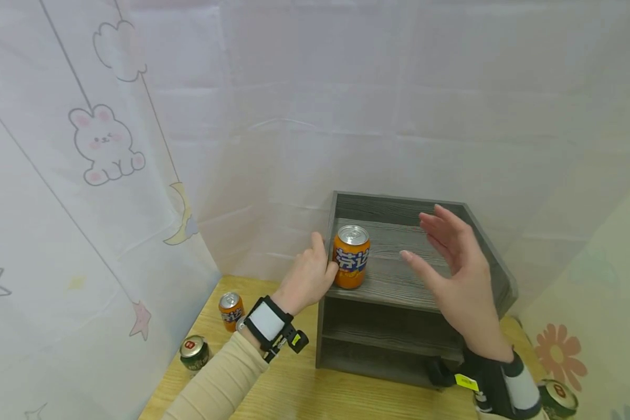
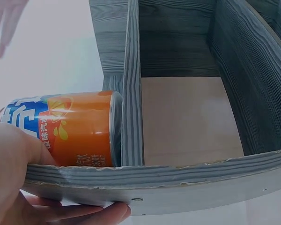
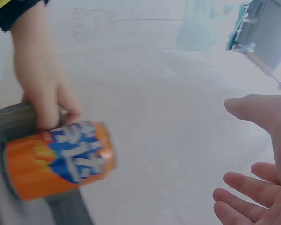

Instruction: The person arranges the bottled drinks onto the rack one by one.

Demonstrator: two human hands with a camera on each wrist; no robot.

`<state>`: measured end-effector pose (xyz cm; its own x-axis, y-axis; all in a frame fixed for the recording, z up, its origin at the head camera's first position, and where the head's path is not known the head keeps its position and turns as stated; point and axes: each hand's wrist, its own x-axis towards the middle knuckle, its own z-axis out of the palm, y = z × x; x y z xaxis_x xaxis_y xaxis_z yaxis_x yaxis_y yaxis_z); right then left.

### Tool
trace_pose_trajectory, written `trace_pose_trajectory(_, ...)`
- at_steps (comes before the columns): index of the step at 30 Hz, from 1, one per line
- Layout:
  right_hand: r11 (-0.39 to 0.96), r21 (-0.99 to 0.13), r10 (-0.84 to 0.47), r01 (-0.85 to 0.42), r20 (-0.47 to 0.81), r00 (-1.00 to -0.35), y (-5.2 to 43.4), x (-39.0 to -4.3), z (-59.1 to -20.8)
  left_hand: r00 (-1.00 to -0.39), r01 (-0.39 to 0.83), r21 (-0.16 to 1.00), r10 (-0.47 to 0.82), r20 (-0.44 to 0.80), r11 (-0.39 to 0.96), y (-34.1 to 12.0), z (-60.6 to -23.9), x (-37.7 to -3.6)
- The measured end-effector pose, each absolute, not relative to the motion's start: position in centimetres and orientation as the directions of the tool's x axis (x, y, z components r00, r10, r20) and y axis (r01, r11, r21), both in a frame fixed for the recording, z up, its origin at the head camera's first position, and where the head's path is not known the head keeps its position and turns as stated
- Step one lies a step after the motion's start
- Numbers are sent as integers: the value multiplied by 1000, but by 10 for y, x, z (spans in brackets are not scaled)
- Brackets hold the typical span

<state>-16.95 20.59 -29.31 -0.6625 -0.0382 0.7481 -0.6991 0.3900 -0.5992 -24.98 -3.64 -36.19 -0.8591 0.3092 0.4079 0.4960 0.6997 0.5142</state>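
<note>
An orange soda can (image 1: 350, 259) stands upright on the top board of a dark grey wood-grain shelf unit (image 1: 394, 248), close to its left side. My left hand (image 1: 307, 274) grips the unit's left side panel. In the left wrist view, the thumb lies on the inner side by the soda can (image 2: 82, 133) and the fingers (image 2: 91, 213) are on the outer side. Raised above the right part of the shelf, my right hand (image 1: 464, 286) holds nothing, its thumb spread from the fingers. The right wrist view shows that palm (image 3: 276, 187) apart from the can.
The unit stands on a wooden table (image 1: 289, 379). Another orange can (image 1: 231, 311) and a dark green can (image 1: 194, 353) stand left of it, partly by my left forearm. A second green can (image 1: 556, 399) is at the lower right. Printed white sheeting (image 1: 294, 116) hangs behind.
</note>
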Motion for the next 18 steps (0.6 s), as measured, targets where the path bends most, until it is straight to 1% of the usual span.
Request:
trace_pose_trajectory(2,325,-593,-21,-737,775,-632,213,-162,-284,-859,496,513,311,406,700,-36,-362,-250)
trace_pose_trajectory(4,224,-586,4,-779,799,-601,221,-157,-276,-859,497,511,311,407,702,-36,-362,-250)
trace_pose_trajectory(7,76,-573,53,-816,819,-571,232,-149,-265,-860,494,509,310,406,705,-36,-362,-250)
trace_pose_trajectory(9,51,-555,92,-830,830,-550,240,-145,-259,-862,490,507,308,403,709,-36,-362,-249)
trace_pose_trajectory(10,59,-553,116,-831,831,-545,244,-143,-257,-863,488,506,307,402,711,-36,-361,-249)
trace_pose_trajectory(11,106,-554,135,-825,831,-540,248,-140,-254,-864,486,506,305,400,712,-36,-361,-249)
trace_pose_trajectory(13,243,-565,175,-788,825,-537,257,-135,-250,-866,484,506,305,398,714,-36,-361,-249)
trace_pose_trajectory(16,465,-612,240,-640,783,-574,272,-127,-248,-867,484,514,307,393,708,-36,-361,-248)
trace_pose_trajectory(17,527,-622,261,-579,767,-586,278,-125,-248,-867,484,517,307,392,706,-36,-360,-248)
trace_pose_trajectory(18,559,-631,285,-538,755,-590,283,-123,-248,-867,484,517,307,392,706,-36,-360,-248)
